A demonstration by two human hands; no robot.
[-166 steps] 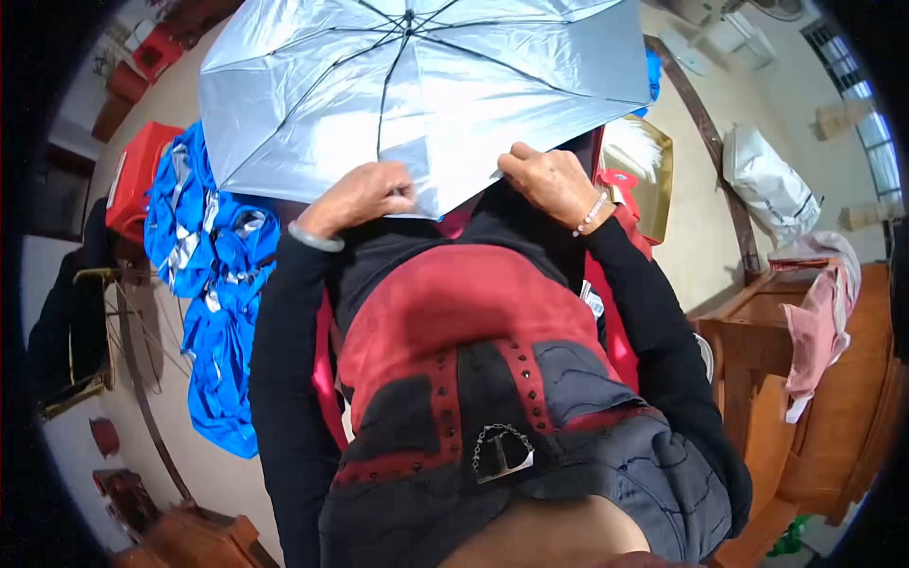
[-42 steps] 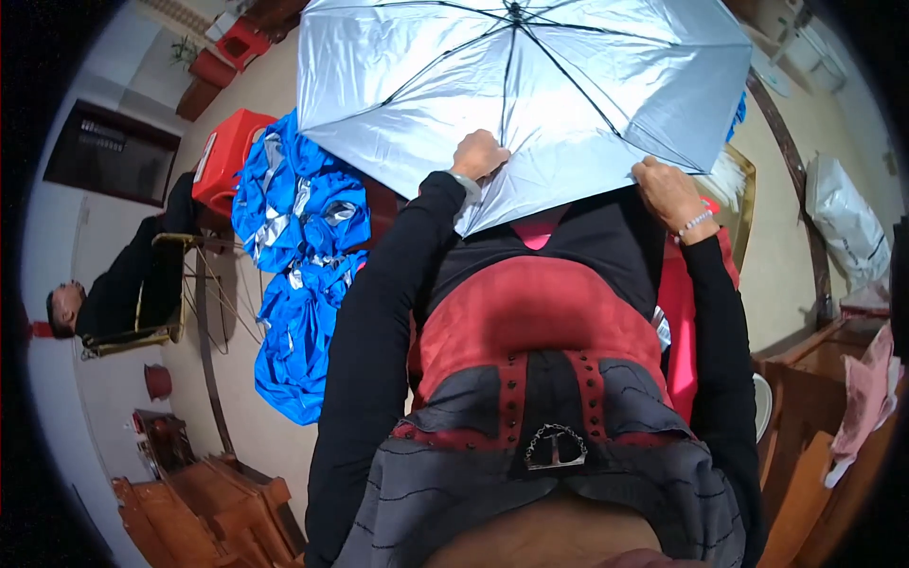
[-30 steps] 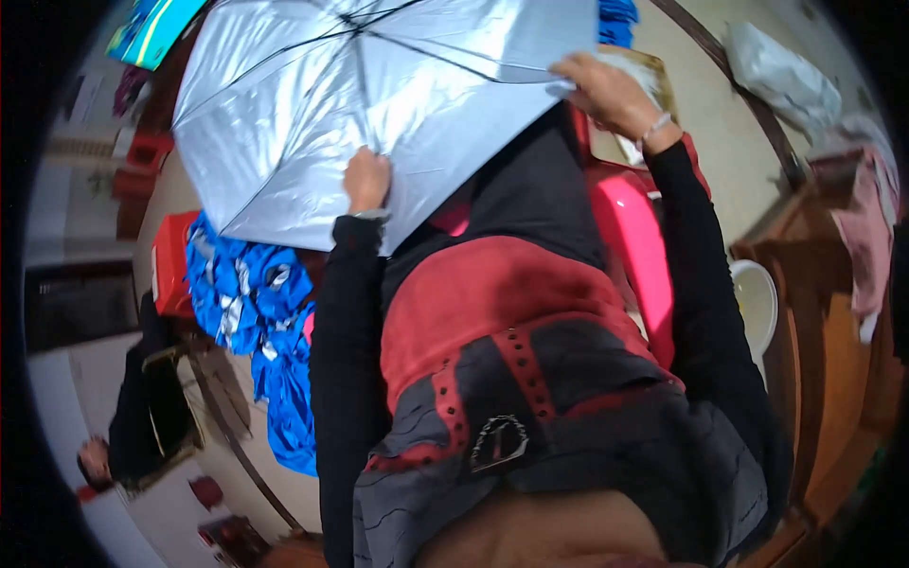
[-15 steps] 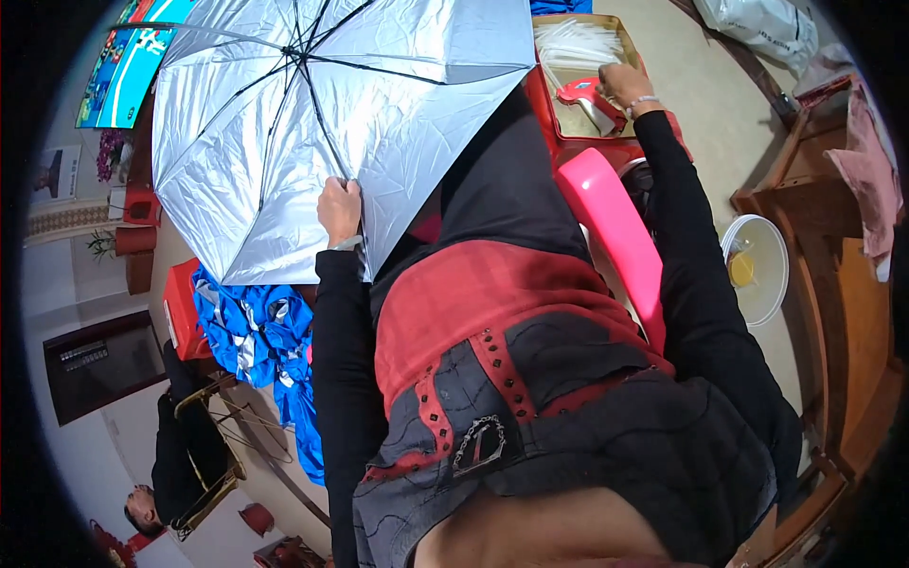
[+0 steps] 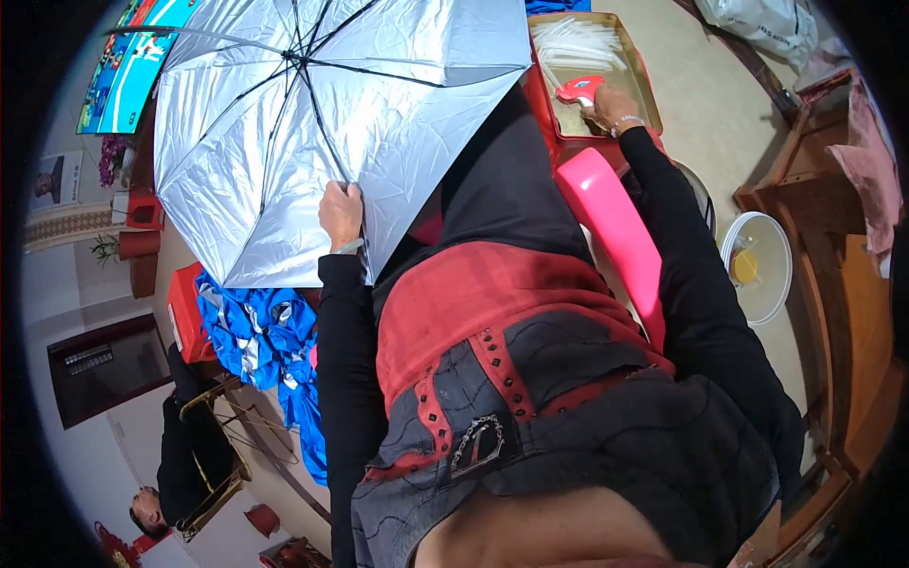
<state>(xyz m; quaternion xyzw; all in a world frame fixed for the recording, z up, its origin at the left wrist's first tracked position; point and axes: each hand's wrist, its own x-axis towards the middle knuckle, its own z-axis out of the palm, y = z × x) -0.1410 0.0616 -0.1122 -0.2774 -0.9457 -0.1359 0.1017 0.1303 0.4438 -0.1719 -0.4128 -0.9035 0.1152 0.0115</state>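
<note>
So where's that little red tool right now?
In the head view the red tool lies up on the right in the shallow tray, under the right hand, next to a heap of white sticks.

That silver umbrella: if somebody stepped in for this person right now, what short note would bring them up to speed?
Left hand: gripping the edge of the open silver fabric umbrella, which lies with its black ribs facing up.
Right hand: reaching into the shallow rectangular tray, resting on a small red-handled tool; whether it is gripped cannot be told.
Nearby: white strips lie in the tray's far end; a pink plastic seat back stands beside the right arm; blue folded fabric lies to the left.
Done: umbrella open and steadied.
Left: the tool is not yet lifted from the tray.
</note>
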